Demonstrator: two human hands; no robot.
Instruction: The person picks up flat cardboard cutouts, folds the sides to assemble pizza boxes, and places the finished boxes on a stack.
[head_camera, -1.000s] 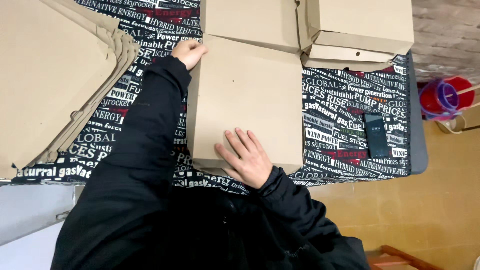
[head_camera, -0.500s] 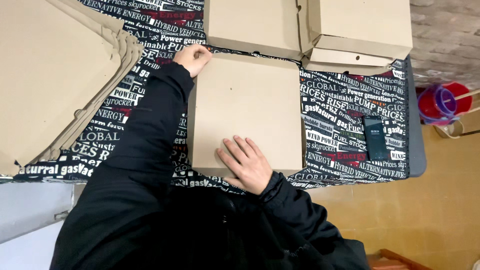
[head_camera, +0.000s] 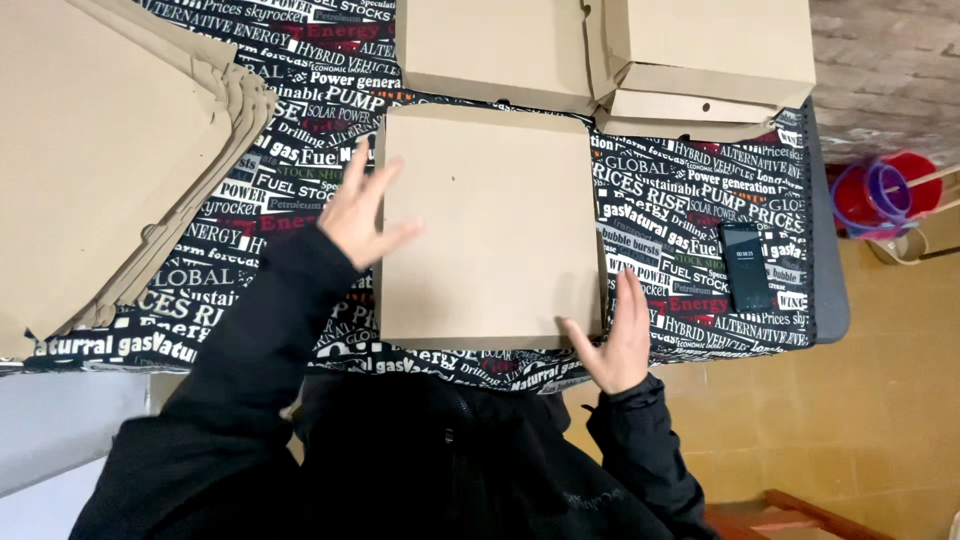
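Left hand: my left hand is spread wide, fingers fanned, holding nothing; its fingertips sit at the left edge of the flat square brown cardboard box and the thumb reaches onto its top.
Right hand: my right hand is open and flat, edge-on, holding nothing; it stands at the near right corner of the same box, touching or just off it, I cannot tell which.
Where the box is: it lies closed and flat on the table, between my two hands, just beyond my dark jacket sleeves.
Table covering: a black cloth printed with white and red lettering lies under everything.
How I would do this well: I judge the hands are squaring the box by its sides. I would keep both palms flat against opposite edges, press evenly inward, and keep fingers off the lid so it does not bow.
Risk: pushing from one side only would slide the box toward the other hand.
Count, folded boxes: three in view, the one between my hands and two beyond my fingertips, one plain brown closed box and one brown box with its front flap loose.
Count, flat cardboard: one fanned stack of unfolded brown cardboard sheets out past my left hand; I cannot count the sheets.
Count, phones: one dark rectangular phone, beyond my right hand and to its right.
Count, floor items: one red bucket with purple hoops, far right, off the table.
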